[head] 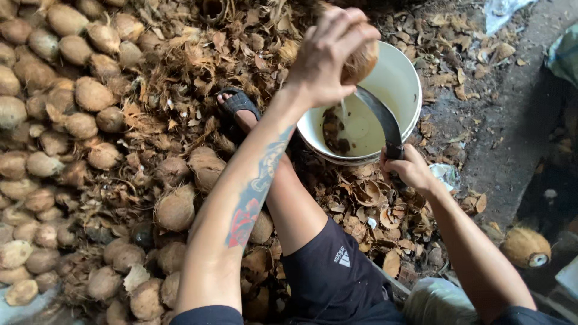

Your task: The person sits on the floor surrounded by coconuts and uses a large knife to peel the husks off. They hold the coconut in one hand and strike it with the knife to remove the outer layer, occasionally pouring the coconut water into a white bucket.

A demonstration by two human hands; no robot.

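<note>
Seen from the head camera, the left hand point(328, 57) holds a husked coconut point(360, 60) above the white bucket point(404, 78), fingers spread over its top in a clenched grip. A thin stream of water falls from the nut into the bucket. The right hand point(409, 168) is closed around the handle of a dark curved blade point(379, 114), whose tip points up toward the underside of the nut; its long axis runs from the hand up and leftward over the bucket rim.

I judge the coconut hard, rigid and fairly heavy, its fibrous shell rough enough to give good purchase, though wet patches could slip. A wide hold over the crown suits it. The nut is nearly round, and its opened side faces downward. A heap of coconuts point(72, 120) lies left, amid husk scraps point(373, 210) on the ground.
</note>
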